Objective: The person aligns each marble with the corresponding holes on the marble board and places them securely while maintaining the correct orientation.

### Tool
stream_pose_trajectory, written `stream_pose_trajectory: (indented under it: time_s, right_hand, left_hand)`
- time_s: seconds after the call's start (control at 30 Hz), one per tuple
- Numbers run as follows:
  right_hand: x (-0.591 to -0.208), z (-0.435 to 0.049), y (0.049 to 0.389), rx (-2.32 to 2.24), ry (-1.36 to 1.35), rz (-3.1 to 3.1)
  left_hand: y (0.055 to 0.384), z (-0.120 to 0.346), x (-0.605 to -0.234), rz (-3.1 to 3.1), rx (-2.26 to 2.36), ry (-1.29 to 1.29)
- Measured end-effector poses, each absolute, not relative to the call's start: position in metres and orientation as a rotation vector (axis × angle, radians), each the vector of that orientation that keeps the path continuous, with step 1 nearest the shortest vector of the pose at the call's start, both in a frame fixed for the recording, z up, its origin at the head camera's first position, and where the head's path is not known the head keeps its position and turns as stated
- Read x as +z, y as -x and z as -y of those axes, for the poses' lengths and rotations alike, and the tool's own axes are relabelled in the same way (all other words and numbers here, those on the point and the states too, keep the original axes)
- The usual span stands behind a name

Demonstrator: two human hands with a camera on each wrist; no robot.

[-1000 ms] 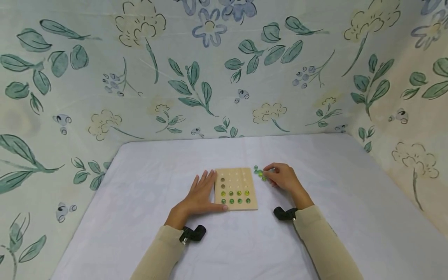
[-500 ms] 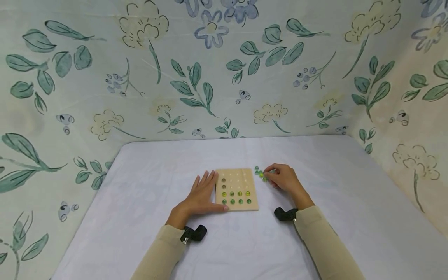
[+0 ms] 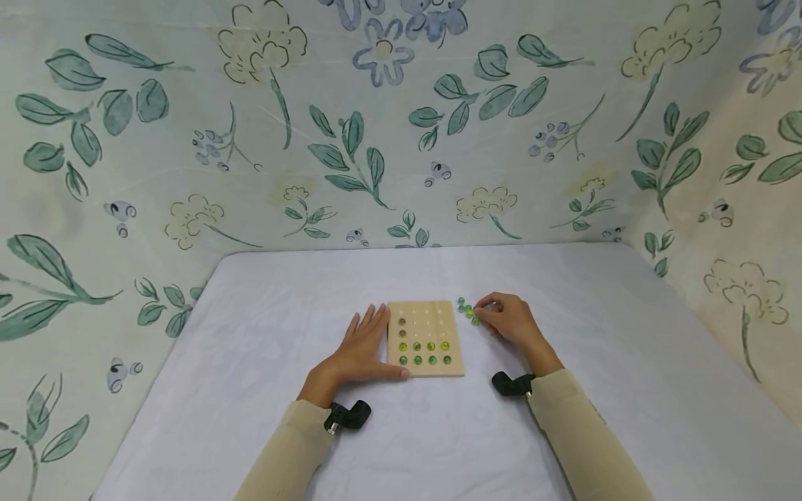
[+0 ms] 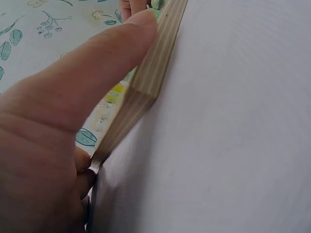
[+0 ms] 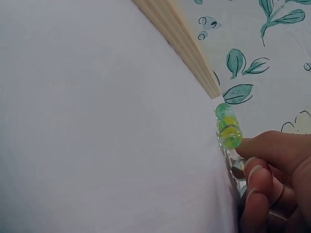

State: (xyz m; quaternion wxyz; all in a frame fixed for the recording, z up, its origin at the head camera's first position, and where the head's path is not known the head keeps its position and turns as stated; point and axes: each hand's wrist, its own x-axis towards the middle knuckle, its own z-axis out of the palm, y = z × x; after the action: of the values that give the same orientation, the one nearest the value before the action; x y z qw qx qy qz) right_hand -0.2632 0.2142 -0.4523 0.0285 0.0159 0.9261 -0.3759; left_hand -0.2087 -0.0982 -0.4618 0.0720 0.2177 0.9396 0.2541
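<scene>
A square wooden board with rows of small hollows lies on the white cloth. Its two nearest rows hold green and yellow-green glass marbles; two darker marbles sit farther up its left column. My left hand rests along the board's left side, fingers spread, thumb on the near edge. Right of the board my right hand is low over a loose group of green and yellow marbles. In the right wrist view its curled fingers and thumb pinch at a clear, dark-looking marble; the fingers partly hide the contact.
White cloth covers the table around the board. A flower-patterned fabric backdrop rises behind and at both sides. Each wrist wears a black camera mount, such as the one near the left sleeve.
The whole head view shifts slightly to the right. Both hands keep their places by the board and the loose marbles, and the marbles on the board look the same.
</scene>
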Motion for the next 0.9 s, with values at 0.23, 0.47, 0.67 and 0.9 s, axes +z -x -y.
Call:
stream_pose_trajectory:
  time_s: [0.23, 0.47, 0.67, 0.9]
  right_hand:
    - [-0.4548, -0.2151, 0.2635, -1.163, -0.040, -2.872]
    - [-0.4561, -0.2168, 0.2639, -1.167, -0.050, -2.875]
    - [-0.4565, -0.2167, 0.2641, -1.165, -0.047, -2.879]
    - [-0.4538, -0.2166, 0.2641, -1.178, -0.028, -2.874]
  left_hand:
    - [0.2100, 0.0986, -0.4659, -2.832, 0.766, -0.664]
    - [0.2111, 0.0980, -0.4670, -2.835, 0.744, -0.630]
    - [0.2114, 0.0975, -0.4676, -2.837, 0.722, -0.611]
    - [0.2114, 0.0981, -0.4654, -2.839, 0.735, -0.635]
